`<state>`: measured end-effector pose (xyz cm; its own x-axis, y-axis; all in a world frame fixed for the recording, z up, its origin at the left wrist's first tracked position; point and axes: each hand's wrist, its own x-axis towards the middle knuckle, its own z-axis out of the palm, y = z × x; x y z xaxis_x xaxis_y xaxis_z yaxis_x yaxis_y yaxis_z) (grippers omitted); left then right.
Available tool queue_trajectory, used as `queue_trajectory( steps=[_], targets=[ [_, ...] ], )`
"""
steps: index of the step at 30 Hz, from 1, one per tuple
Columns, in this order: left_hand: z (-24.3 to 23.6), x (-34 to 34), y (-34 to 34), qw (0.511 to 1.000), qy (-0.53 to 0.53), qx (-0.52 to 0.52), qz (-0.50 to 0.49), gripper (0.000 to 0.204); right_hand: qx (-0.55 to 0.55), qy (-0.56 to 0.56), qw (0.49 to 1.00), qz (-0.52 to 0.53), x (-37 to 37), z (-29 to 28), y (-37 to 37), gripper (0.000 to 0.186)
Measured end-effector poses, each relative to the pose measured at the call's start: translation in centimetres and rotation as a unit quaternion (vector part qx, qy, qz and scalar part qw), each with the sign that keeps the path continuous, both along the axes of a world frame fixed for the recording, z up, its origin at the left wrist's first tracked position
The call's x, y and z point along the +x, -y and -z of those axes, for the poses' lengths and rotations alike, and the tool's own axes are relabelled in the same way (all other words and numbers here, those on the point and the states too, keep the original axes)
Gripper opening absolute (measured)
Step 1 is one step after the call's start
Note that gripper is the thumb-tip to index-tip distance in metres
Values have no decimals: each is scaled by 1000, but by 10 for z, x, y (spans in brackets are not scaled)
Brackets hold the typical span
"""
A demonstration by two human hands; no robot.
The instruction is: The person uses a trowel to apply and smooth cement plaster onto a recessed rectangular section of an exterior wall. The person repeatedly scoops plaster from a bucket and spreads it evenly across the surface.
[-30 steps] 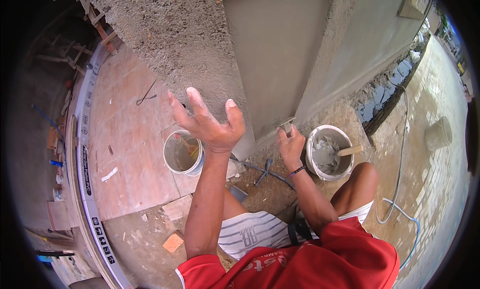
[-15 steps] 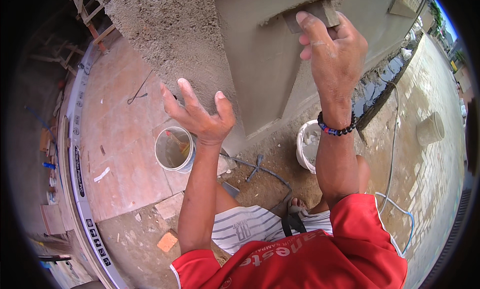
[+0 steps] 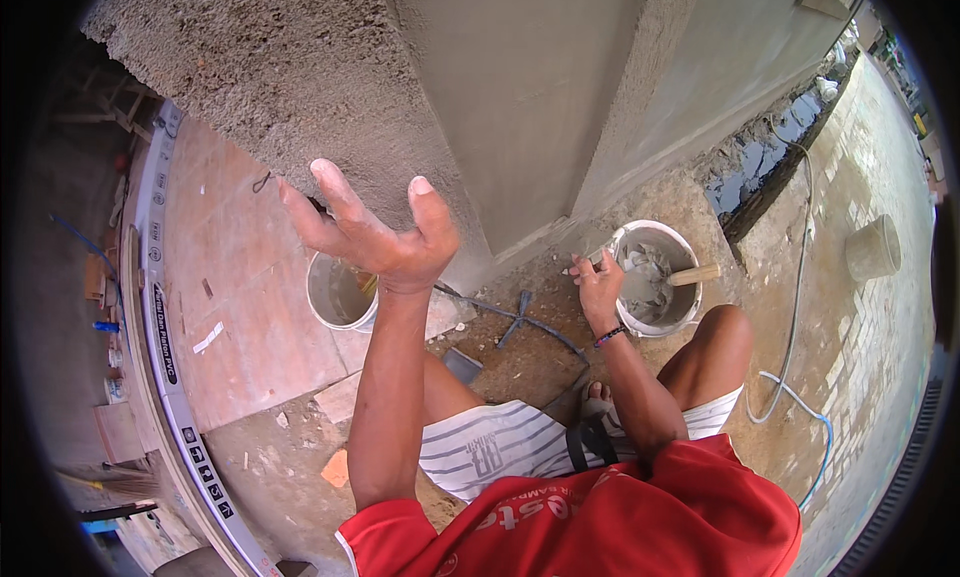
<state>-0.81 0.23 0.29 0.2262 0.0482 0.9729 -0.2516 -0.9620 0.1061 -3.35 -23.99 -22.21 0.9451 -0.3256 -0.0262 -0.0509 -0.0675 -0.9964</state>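
Now my right hand (image 3: 598, 285) is down low, just beside a round white bucket (image 3: 685, 305) of wet grey mortar (image 3: 645, 285), whereas half a second ago it was raised against the smooth grey plastered wall (image 3: 520, 107). My forearm covered part of that bucket then; now its whole rim shows, along with a pale wooden handle (image 3: 695, 275) leaning out over the right side. My left hand (image 3: 378, 249) remains lifted in front of the rough, pitted grey plaster (image 3: 290, 67), fingers spread and nothing in them.

My right fingers are curled around a flat grey plastering tool (image 3: 602, 249), seen almost edge-on as a thin sliver between my fingertips and the bucket's left rim; the rest of it is hidden. The mortar looks thick and lumpy, heaped unevenly, with smears up the bucket's inside.

As for writing, pale lettering runs across my red shirt (image 3: 610, 527), partly lost in folds, and fainter grey print marks my white striped shorts (image 3: 495, 442). On my left, a long pale lilac strip (image 3: 183, 402) carries white lettering on a dark band and a row of small dark square symbols.
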Motion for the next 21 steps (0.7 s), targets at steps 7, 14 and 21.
queue_trajectory(
  steps=[7,14,21],
  targets=[
    [1,-2,-3,1000,-6,13,-21,85,-7,-7,1000,6,16,45,-13,14],
    [3,-3,-4,1000,-17,8,-23,82,1,-6,1000,22,33,49,-17,13],
    [1,-3,-4,999,-19,24,-35,85,-35,23,999,28,40,41,-17,16]
  ],
)
